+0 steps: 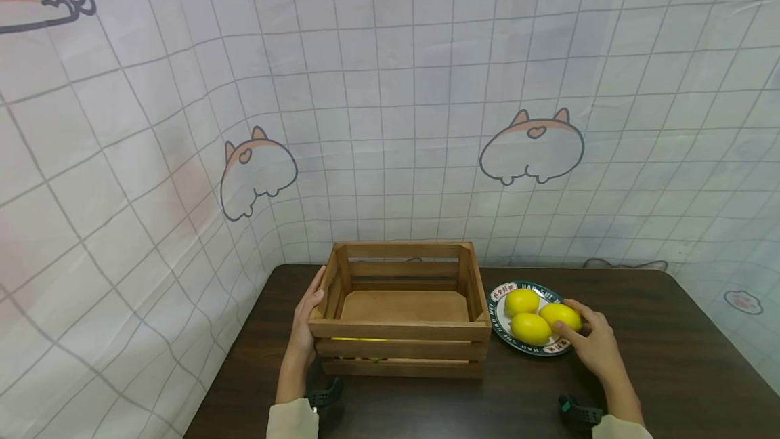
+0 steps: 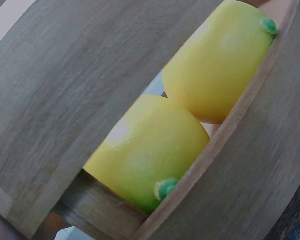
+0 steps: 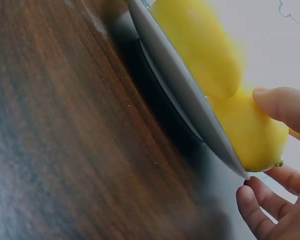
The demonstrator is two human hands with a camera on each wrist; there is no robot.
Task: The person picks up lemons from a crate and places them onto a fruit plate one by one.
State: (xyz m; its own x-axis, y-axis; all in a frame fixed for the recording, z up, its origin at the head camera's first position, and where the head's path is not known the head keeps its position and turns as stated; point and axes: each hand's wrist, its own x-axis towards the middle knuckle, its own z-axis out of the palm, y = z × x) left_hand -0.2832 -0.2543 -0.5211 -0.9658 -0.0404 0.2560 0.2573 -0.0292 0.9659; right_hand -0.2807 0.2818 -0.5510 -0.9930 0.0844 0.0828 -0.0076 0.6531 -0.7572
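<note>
Rightmost lemon (image 1: pixel 560 316) lay on plate (image 1: pixel 529 349), pinched between thumb and fingers of right hand (image 1: pixel 594 344). Left hand (image 1: pixel 302 320) touched crate (image 1: pixel 402 349) at left wall, fingers straight. Plate rim sat just beside crate; open table (image 1: pixel 682 344) stretched rightward. Three lemons on plate; two more lemons (image 2: pixel 150 145) showed between slats.

A lower lemon (image 2: pixel 147 142) and an upper lemon (image 2: pixel 220 60), each yellow with a green stem end (image 2: pixel 167 189), show through the slanting gap between two wooden slats (image 2: pixel 80 90).
</note>
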